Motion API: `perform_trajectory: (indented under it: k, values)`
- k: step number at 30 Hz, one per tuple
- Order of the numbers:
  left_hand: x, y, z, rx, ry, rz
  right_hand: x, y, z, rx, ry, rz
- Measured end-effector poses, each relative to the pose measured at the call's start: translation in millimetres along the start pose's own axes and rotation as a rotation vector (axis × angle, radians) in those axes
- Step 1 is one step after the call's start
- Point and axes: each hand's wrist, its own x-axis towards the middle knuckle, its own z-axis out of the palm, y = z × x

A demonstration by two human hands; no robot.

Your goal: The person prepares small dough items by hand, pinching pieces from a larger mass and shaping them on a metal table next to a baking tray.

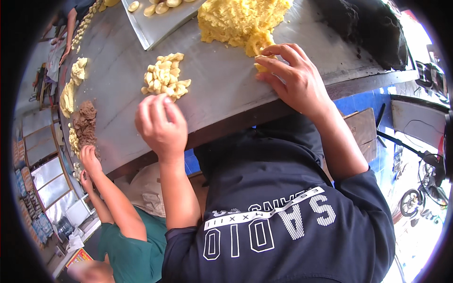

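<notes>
A large mound of crumbly yellow dough (240, 21) lies on the table in front of me, with a narrower lump reaching toward my right side. My right hand (297, 78) grips a bit of that yellow dough between thumb and fingers at the lump's near end. To the left, a small heap of pale flattened dough pieces (164, 75) rests on the metal tabletop (212, 85). Just at its near edge is my left hand (162, 125), its fingers curled in and the fingertips close together. Whatever those fingers hold, if anything, is hidden.
A metal tray (153, 33) with several round pieces stands at the far left. Dark plastic sheeting (368, 28) covers the far right. Along the left edge lie brown dough (86, 122) and pale dough (68, 98). A co-worker in green (144, 236) works beside me; another person's arm (71, 28) shows beyond.
</notes>
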Motion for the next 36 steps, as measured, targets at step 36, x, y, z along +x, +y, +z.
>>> perform_trajectory:
  k: [36]
  values:
    - [-16, -6, 9, -1.488, 0.021, -0.715, 126, -49, 54, 0.452, -0.357, -0.319]
